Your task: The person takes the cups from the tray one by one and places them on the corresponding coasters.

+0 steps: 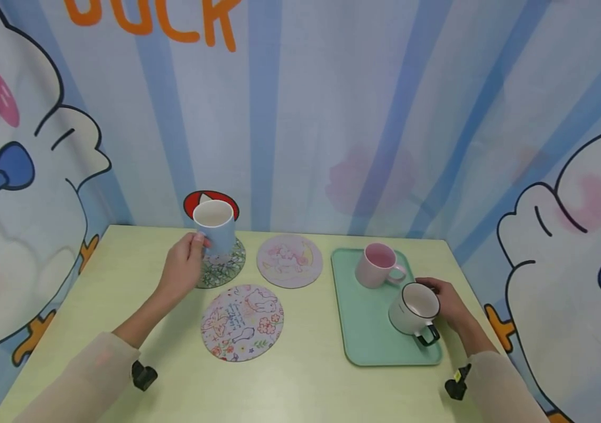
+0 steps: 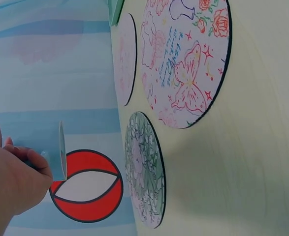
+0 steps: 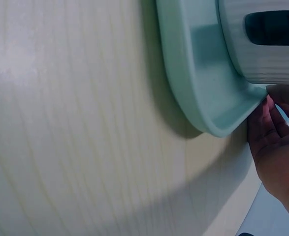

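Note:
My left hand (image 1: pixel 185 261) grips a light blue mug (image 1: pixel 217 229) at its left side, where any handle is hidden by the fingers. The mug is upright over a round green floral coaster (image 1: pixel 228 267), with a gap beneath it. In the left wrist view the curled fingers and mug (image 2: pixel 41 142) show sideways. At the right edge of a mint green tray (image 1: pixel 361 341), my right hand (image 1: pixel 450 302) holds the rim, its fingers partly hidden in the head view. Beside it on the tray stand a white mug (image 1: pixel 411 314) with a black handle and a pink mug (image 1: pixel 376 267).
A pale pink round coaster (image 1: pixel 289 261) lies at the back middle, and a flowered white coaster (image 1: pixel 242 323) lies closer to me. The pale yellow table (image 1: pixel 300 388) ends at a blue striped cloth (image 1: pixel 311 117) with cartoon ducks.

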Tool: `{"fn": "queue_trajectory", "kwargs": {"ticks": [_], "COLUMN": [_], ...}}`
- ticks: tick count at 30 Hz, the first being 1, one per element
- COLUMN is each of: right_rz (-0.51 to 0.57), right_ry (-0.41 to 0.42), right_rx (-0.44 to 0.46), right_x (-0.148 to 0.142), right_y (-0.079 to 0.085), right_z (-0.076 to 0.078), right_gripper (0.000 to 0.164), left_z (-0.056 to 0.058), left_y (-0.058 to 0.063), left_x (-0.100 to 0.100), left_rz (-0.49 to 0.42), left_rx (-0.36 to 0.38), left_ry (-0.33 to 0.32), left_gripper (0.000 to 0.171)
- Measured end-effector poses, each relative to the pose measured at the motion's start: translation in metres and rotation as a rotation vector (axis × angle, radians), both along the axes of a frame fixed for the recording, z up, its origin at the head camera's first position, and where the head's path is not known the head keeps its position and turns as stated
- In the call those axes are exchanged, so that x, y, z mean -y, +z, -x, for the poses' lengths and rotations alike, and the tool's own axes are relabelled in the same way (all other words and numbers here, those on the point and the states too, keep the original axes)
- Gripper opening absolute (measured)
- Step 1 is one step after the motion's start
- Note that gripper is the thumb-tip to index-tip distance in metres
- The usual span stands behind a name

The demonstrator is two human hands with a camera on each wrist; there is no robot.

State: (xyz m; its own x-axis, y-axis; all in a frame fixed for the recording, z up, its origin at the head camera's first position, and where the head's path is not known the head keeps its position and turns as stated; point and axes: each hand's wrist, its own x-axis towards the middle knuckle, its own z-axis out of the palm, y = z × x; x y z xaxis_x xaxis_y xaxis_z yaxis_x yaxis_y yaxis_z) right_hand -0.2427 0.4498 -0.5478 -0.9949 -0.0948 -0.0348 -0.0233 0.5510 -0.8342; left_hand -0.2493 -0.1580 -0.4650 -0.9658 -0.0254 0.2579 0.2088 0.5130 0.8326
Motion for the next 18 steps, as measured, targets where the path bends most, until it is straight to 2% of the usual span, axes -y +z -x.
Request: {"fn": "queue_trajectory", "kwargs": {"ticks": [18], "right_rz": [-0.022], "right_ry": [-0.012], "right_rx": [-0.006], "right_x": [0.001], "right_y": [-0.001], "right_z": [-0.001], "right_gripper": [0.051], "left_z": [0.012], "left_y": [-0.021], "left_x": [0.007], "left_rz": [-0.022], "left_rx": [0.005], "left_ry": [0.095], "left_gripper": [0.05]}}
